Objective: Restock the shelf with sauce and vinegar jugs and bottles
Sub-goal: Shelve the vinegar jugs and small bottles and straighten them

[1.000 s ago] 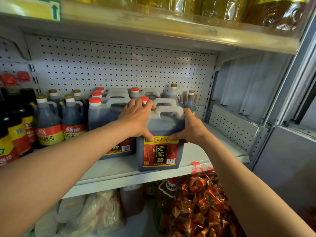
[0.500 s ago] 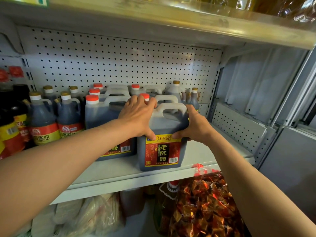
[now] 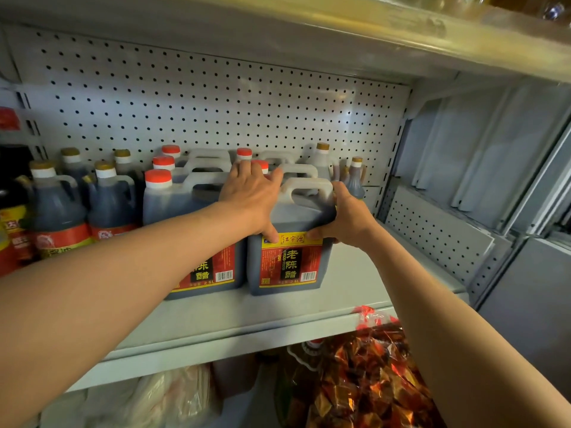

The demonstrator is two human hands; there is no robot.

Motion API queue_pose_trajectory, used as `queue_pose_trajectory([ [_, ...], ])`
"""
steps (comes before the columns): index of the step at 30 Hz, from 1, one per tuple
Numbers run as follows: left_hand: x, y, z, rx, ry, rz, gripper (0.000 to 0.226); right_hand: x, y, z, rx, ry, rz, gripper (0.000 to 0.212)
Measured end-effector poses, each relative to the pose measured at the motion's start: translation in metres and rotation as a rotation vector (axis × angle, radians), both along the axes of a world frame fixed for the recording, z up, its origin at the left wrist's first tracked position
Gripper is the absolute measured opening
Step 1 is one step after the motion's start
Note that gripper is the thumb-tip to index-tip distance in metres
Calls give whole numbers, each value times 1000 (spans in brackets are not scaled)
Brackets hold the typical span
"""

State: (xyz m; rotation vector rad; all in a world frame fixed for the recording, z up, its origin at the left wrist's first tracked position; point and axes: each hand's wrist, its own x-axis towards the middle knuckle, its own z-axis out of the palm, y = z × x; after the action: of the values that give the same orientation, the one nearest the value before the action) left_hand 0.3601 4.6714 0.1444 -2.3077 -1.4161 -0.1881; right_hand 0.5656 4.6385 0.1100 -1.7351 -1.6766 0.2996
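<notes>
A dark vinegar jug (image 3: 290, 261) with a white handle and a red-and-yellow label stands on the white shelf (image 3: 355, 288), right of a matching jug (image 3: 185, 205) with an orange cap. My left hand (image 3: 251, 196) grips its top left shoulder, thumb down on the label's upper edge. On the other side my right hand (image 3: 346, 217) clasps the upper right corner, thumb across the front. More jugs of the same kind stand in rows behind, their orange caps showing.
Handled soy sauce bottles (image 3: 58, 211) with gold caps fill the shelf's left part. Two smaller bottles (image 3: 355, 177) stand at the back right by the pegboard (image 3: 216, 103). Bare shelf surface lies right of the held jug. A bag of red wrapped goods (image 3: 364, 378) sits on the level below.
Both hands have pushed the jug back from the shelf's front edge, so it now stands level with the jug on its left. The camera has moved closer and tilted slightly.
</notes>
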Motion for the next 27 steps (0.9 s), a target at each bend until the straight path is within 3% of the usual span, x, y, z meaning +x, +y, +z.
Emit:
queue_pose_trajectory([
  [9, 6, 33, -1, 27, 11, 39, 125, 2, 34, -1, -32, 23, 3, 95],
  [15, 9, 15, 2, 0, 15, 86, 127, -2, 29, 0, -60, 25, -21, 97],
  [18, 8, -7, -2, 44, 31, 89, 122, -11, 19, -4, -93, -25, -120, 87],
  [23, -16, -33, -21, 50, -214, -28, 119, -13, -15, -30, -9, -6, -285, 67],
  [27, -42, -56, -33, -2, -308, -39, 106, -15, -47, -35, -15, -80, -301, 67],
])
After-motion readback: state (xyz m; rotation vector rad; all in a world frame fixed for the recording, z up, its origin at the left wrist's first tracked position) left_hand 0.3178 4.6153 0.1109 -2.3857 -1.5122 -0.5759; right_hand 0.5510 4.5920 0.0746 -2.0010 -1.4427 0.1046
